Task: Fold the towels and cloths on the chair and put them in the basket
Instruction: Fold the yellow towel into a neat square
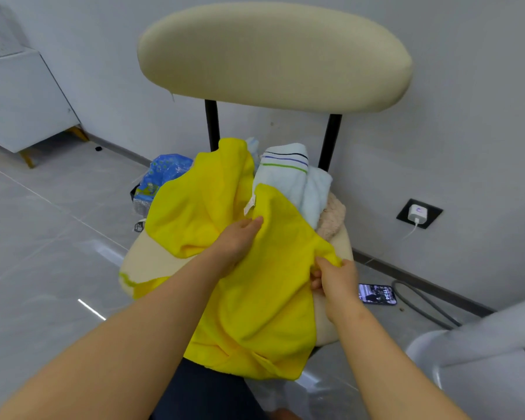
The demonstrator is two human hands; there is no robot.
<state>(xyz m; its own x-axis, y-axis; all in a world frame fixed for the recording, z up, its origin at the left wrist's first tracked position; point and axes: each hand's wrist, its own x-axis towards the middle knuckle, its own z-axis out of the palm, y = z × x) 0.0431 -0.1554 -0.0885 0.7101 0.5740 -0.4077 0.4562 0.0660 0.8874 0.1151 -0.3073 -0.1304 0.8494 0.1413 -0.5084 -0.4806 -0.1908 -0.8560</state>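
Note:
A large yellow towel [255,292] lies rumpled over the seat of a cream chair [152,262] and hangs off its front edge. My left hand [237,241] lies flat on the towel's middle, fingers straight. At the towel's right edge my right hand [334,280] pinches a bunched corner. Behind the yellow towel a pale blue towel with dark and green stripes [291,180] is heaped against the chair's back posts. A beige fluffy cloth [334,219] sits beside it at the seat's right. No basket shows.
The chair's padded backrest [273,56] stands against a grey wall. A blue patterned bag [161,177] sits on the floor behind the chair's left. A phone [376,294] and a grey cable [425,307] lie on the floor at right. A white object [479,359] fills the lower right.

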